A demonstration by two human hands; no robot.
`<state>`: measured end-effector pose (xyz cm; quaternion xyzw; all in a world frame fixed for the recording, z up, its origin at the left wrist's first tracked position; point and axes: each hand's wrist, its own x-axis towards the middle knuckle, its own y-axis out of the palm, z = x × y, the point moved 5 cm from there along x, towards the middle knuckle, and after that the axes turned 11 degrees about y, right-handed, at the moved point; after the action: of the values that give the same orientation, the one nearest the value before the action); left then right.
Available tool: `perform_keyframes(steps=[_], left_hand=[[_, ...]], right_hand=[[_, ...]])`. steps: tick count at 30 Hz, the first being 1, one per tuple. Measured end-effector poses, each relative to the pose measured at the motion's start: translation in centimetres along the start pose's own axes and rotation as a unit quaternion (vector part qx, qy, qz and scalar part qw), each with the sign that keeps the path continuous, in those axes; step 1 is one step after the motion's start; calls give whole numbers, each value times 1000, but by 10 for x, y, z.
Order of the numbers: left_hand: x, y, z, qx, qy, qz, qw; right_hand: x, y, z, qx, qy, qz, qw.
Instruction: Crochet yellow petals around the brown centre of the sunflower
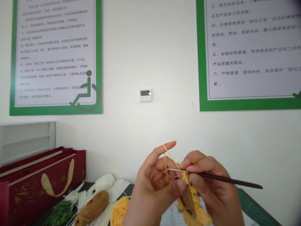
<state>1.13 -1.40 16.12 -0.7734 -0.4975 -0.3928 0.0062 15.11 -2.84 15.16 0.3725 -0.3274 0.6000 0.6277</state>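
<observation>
Several yarn skeins and a red bag lie left of the hands.

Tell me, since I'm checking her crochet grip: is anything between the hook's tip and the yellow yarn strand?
Nothing visible. The crochet hook in the right hand meets the yellow strand looped over the left hand.

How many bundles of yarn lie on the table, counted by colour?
White yarn bundle: 1
Brown yarn bundle: 1
Yellow yarn bundle: 1
Green yarn bundle: 1
Total: 4
</observation>
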Motion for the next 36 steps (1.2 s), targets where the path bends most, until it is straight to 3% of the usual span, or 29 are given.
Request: perform_keyframes(steps=[8,23,29,36], left_hand=[[0,-4,-4,4,27,-54,998],[-1,-6,-5,29,-9,-28,999],[-2,-5,-5,22,-8,-23,999],[-2,-6,-2,21,-10,-18,1000]], right_hand=[[-1,-2,-4,46,29,-29,998],[-2,-3,-22,175,137,9,975],[1,-7,-8,138,96,-30,985],[1,-15,4,51,23,16,998]])
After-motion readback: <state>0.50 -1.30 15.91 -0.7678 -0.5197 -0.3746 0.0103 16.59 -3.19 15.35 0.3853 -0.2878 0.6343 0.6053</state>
